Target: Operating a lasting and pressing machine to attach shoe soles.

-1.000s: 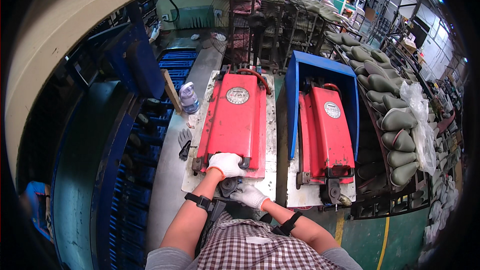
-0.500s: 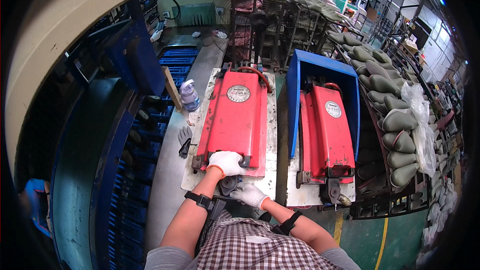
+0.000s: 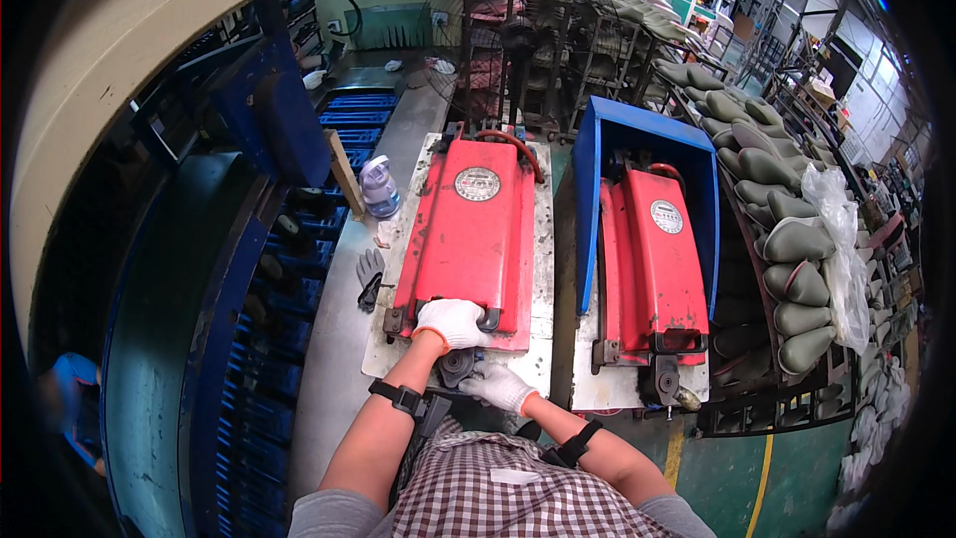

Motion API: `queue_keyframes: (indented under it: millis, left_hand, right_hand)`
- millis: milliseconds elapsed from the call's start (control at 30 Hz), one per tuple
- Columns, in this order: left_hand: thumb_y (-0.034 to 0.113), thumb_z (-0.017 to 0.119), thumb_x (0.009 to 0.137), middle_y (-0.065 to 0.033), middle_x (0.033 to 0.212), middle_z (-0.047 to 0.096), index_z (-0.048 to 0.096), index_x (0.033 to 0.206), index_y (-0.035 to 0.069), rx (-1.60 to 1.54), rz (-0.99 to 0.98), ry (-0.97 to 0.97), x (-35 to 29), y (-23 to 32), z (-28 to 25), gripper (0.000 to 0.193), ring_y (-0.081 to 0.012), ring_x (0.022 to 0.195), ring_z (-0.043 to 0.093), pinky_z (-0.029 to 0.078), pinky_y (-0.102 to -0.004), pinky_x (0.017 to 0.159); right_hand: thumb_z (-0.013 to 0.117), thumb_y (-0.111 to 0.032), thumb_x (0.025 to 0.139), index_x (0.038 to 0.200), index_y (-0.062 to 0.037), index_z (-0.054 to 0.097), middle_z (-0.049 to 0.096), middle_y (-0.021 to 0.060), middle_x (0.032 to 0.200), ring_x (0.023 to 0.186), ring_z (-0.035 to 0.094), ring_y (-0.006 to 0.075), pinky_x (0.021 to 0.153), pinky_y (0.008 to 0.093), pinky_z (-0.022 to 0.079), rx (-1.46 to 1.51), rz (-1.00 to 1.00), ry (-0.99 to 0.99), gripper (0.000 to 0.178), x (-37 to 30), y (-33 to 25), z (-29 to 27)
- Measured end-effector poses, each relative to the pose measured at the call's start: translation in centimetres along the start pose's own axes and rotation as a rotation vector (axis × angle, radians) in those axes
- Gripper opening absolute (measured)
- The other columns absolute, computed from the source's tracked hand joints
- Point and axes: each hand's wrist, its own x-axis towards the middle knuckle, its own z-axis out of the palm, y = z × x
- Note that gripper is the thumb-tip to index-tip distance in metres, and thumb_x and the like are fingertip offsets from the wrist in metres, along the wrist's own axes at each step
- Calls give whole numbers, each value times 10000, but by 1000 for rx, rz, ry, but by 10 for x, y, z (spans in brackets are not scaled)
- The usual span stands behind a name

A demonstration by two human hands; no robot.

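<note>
A red metal machine cover (image 3: 464, 249) with a round silver label lies on a pale, stained base plate in front of me. My left hand (image 3: 453, 325), in a white knit glove, is closed round the black handle (image 3: 489, 320) at the cover's near end. Just below it, a dark round metal latch (image 3: 457, 366) projects from the machine's front. My right hand (image 3: 495, 386), gloved the same way, is beside this latch with its fingers curled. What those fingers grip, if anything, is hidden.
To the right, a second red machine (image 3: 652, 259) stands inside a blue hood (image 3: 637, 125). Grey-green shoe parts (image 3: 797, 284) fill a rack beyond it. A clear plastic bottle (image 3: 379, 189) and a grey glove (image 3: 370, 277) lie left of the machine, beside a blue conveyor (image 3: 284, 279).
My hands keep the same places on the machine. The whole view has shifted very slightly, and the blue-clad person at the far left has moved a little.
</note>
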Motion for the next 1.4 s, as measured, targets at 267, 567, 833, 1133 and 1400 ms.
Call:
queue_keyframes:
  millis: [267, 567, 833, 1133, 1400]
  left_hand:
    - [601, 721, 738, -169, 1024, 778, 798, 1082, 151, -1, 20, 32, 4, -4, 5, 572, -355, 984, 756, 576, -470, 909]
    - [596, 722, 730, -170, 1019, 777, 798, 1082, 152, -11, 19, 31, 5, -5, 6, 571, -358, 982, 754, 575, -469, 908]
    - [590, 725, 727, -165, 1013, 777, 799, 1071, 154, -17, 9, 33, 5, -5, 7, 560, -356, 977, 754, 574, -468, 901]
    - [555, 719, 738, -161, 1044, 779, 793, 1089, 149, -8, 2, 13, 4, -4, 4, 543, -349, 990, 756, 578, -472, 907]
    - [583, 728, 735, -159, 1030, 778, 794, 1080, 148, -17, 4, 15, 6, -6, 7, 559, -348, 987, 753, 572, -462, 906]
  right_hand:
    - [721, -324, 971, 1209, -30, 698, 703, 51, 859, 746, 649, 132, 679, 304, 559, -19, -20, -1, 379, -1, -1, -1]
    - [726, -311, 963, 1205, -29, 700, 696, 51, 851, 738, 641, 130, 676, 305, 555, 11, -33, 11, 373, -2, 0, 0]
    - [725, -316, 965, 1201, -30, 700, 696, 48, 853, 738, 645, 127, 670, 303, 556, 1, -25, 3, 372, -1, -1, -1]
    - [727, -315, 968, 1158, -26, 706, 694, 47, 852, 747, 648, 127, 667, 304, 555, -2, -44, 5, 347, 1, 3, 0]
    - [714, -379, 958, 1202, -37, 703, 691, 51, 802, 663, 642, 147, 636, 310, 542, 11, -70, 24, 421, 5, 9, 1]
